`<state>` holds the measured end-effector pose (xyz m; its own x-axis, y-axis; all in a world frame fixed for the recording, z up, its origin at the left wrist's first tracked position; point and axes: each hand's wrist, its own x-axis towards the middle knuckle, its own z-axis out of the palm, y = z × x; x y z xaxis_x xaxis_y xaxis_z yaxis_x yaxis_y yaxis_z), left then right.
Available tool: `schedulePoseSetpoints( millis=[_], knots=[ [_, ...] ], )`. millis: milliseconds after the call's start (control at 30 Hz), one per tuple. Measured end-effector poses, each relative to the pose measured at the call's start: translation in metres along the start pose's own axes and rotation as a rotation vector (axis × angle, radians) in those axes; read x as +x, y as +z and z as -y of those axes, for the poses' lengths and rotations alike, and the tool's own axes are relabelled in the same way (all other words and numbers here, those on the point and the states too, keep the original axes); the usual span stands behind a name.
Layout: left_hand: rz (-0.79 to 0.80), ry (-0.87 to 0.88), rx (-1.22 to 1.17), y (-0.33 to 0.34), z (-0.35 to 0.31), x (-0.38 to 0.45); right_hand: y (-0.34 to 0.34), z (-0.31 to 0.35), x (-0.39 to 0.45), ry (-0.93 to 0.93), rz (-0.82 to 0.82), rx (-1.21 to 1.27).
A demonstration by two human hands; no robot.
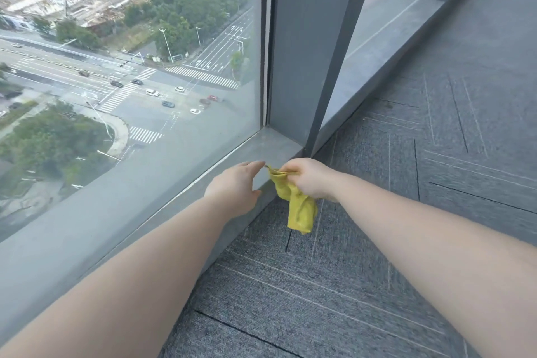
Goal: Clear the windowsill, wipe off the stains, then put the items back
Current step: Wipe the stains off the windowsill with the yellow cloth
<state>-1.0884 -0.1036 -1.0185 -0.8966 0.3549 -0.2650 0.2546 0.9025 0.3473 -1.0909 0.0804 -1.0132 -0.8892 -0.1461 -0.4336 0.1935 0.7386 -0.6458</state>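
Right hand: I see my right hand (309, 179) just right of centre, fingers curled tight round the top of a yellow cloth (299, 206).
Cloth: it hangs bunched below that fist, toward 6 o'clock, over the edge where the windowsill (270, 144) meets the carpet (377, 241); its top corner sticks out at 9 o'clock from the fist.
Left hand: my left hand (236, 186) lies at 9 o'clock from the cloth, fingers straight and apart, holding nothing, its fingertips close to the cloth's corner, over the sill.
Windowsill: grey, running from 7 o'clock up to the window post (302, 52) at 12 o'clock.
Window: the glass (130, 67) fills the view from 9 to 11 o'clock.
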Motion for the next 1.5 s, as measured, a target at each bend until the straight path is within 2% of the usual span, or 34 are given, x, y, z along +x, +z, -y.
schedulePoseSetpoints(
  millis=[100, 233, 433, 500, 567, 667, 700, 767, 867, 1033, 1267, 1500],
  knots=[
    [0.034, 0.077, -0.099, 0.000, -0.005, -0.008, 0.000, 0.012, -0.017, -0.027, 0.154, 0.126],
    [0.011, 0.053, -0.119, -0.007, -0.007, -0.024, -0.004, 0.023, -0.037, -0.035, 0.340, 0.227],
    [0.008, -0.017, 0.038, -0.042, -0.016, -0.077, 0.009, 0.055, -0.087, -0.052, 0.321, 0.227],
    [0.023, -0.055, 0.038, -0.052, -0.018, -0.098, 0.015, 0.068, -0.112, -0.013, 0.367, 0.216],
    [0.058, -0.087, 0.022, -0.060, -0.020, -0.119, 0.024, 0.081, -0.138, 0.049, 0.344, 0.062],
    [0.119, -0.101, -0.019, -0.070, -0.030, -0.161, 0.040, 0.099, -0.177, 0.029, 0.110, -0.388],
    [0.145, -0.094, -0.033, -0.073, -0.035, -0.177, 0.044, 0.105, -0.190, 0.003, 0.060, -0.456],
    [0.200, -0.099, -0.066, -0.081, -0.042, -0.211, 0.047, 0.118, -0.218, -0.011, 0.084, -0.509],
    [0.258, -0.142, -0.067, -0.104, -0.044, -0.253, 0.046, 0.145, -0.255, -0.042, 0.215, -0.562],
    [0.284, -0.223, -0.085, -0.181, -0.048, -0.310, 0.017, 0.216, -0.294, -0.097, 0.344, -0.568],
    [0.215, -0.306, -0.110, -0.327, -0.083, -0.377, -0.071, 0.337, -0.343, -0.246, 0.440, -0.640],
    [-0.027, -0.380, -0.128, -0.469, -0.134, -0.480, -0.147, 0.453, -0.436, -0.383, 0.418, -0.625]
  ],
)
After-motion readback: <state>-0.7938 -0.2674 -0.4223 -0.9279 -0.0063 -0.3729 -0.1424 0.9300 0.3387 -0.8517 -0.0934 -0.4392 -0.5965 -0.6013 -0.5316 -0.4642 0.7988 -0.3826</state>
